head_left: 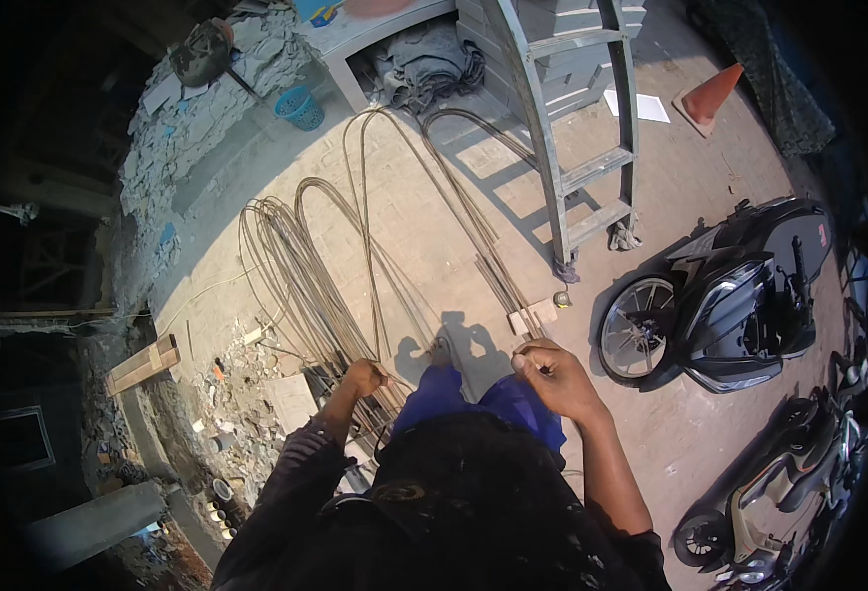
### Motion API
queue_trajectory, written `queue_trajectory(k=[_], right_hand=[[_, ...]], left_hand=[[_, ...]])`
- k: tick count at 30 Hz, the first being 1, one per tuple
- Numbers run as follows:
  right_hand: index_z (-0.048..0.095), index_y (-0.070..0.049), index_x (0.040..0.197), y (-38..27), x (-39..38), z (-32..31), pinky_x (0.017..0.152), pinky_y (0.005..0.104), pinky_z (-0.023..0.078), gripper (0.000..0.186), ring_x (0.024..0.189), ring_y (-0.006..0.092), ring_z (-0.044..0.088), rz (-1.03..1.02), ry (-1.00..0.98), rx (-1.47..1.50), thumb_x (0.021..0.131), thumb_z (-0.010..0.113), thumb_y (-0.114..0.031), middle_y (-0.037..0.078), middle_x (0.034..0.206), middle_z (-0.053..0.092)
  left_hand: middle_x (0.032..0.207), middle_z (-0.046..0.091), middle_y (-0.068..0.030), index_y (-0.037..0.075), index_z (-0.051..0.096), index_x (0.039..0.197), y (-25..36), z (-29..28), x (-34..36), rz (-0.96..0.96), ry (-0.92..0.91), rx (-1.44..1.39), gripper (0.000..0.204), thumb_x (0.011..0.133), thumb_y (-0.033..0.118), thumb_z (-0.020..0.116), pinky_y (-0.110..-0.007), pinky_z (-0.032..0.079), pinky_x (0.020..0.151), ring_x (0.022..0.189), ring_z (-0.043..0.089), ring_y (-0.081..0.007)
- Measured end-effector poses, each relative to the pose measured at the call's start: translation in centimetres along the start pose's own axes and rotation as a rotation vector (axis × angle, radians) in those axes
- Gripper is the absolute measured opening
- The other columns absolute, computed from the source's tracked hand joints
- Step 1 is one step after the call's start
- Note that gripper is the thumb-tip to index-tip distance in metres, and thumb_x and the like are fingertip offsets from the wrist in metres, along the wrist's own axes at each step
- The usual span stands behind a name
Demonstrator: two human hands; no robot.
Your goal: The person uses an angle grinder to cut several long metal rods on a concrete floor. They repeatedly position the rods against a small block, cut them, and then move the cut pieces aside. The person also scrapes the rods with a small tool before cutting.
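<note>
My left hand (363,378) is closed at the lower end of a bundle of long, bent steel bars (308,305), gripping a bar. My right hand (544,376) is curled closed in front of my right thigh; whatever it may hold is too small to make out. Just beyond it, more straight bar ends lie over a pale block (534,315), beside a small tape measure (561,299). Tall loops of bent rod (365,217) stretch away across the sunlit paving. My shadow falls between the bar bundles.
A ladder (596,219) stands ahead right, near an orange cone (709,98). A black motorcycle (724,315) and a scooter (764,492) are at right. Rubble (163,163), a blue basket (298,108) and wooden planks (143,366) are left, near a dark drop with concrete ledges.
</note>
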State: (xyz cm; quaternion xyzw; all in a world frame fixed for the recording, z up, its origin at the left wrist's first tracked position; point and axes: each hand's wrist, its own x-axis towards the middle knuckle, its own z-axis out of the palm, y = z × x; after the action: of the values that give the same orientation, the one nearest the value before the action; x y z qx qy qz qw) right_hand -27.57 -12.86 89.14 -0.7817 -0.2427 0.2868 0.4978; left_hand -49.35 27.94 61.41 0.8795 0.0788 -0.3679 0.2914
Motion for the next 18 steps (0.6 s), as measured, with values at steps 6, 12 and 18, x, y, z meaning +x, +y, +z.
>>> queue_trajectory(k=[6,12,18], right_hand=[[0.077,-0.002,0.092,8.9,-6.0,6.1,0.095,0.048,0.051,0.057,0.103,0.0427,0.066,0.42,-0.158,-0.335,0.101,0.056,-0.054,0.021,0.106,0.073],[0.077,-0.004,0.101,11.6,-5.0,7.1,0.098,0.0482,0.051,0.06,0.108,0.0417,0.067,0.578,-0.086,-0.174,0.101,0.052,-0.058,0.022,0.108,0.073],[0.077,-0.007,0.108,12.2,-1.7,7.0,0.102,0.0466,0.049,0.061,0.114,0.0394,0.065,0.701,-0.02,0.004,0.1,0.05,-0.061,0.022,0.113,0.073]], left_hand=[[0.108,0.073,-0.0287,0.005,0.082,0.094,2.4,-12.0,8.1,-0.232,-0.167,0.013,0.074,0.102,0.068,0.043,-0.044,0.051,0.1,0.107,0.069,-0.0417],[0.146,0.058,-0.0224,0.009,0.066,0.136,17.1,-9.9,12.5,0.073,-0.361,0.263,0.073,0.098,0.069,0.048,-0.055,0.031,0.12,0.141,0.051,-0.0357],[0.146,0.058,-0.014,0.017,0.067,0.13,27.0,-10.5,14.9,0.388,-0.615,0.764,0.047,0.105,0.05,0.044,-0.078,0.019,0.115,0.144,0.047,-0.0349]])
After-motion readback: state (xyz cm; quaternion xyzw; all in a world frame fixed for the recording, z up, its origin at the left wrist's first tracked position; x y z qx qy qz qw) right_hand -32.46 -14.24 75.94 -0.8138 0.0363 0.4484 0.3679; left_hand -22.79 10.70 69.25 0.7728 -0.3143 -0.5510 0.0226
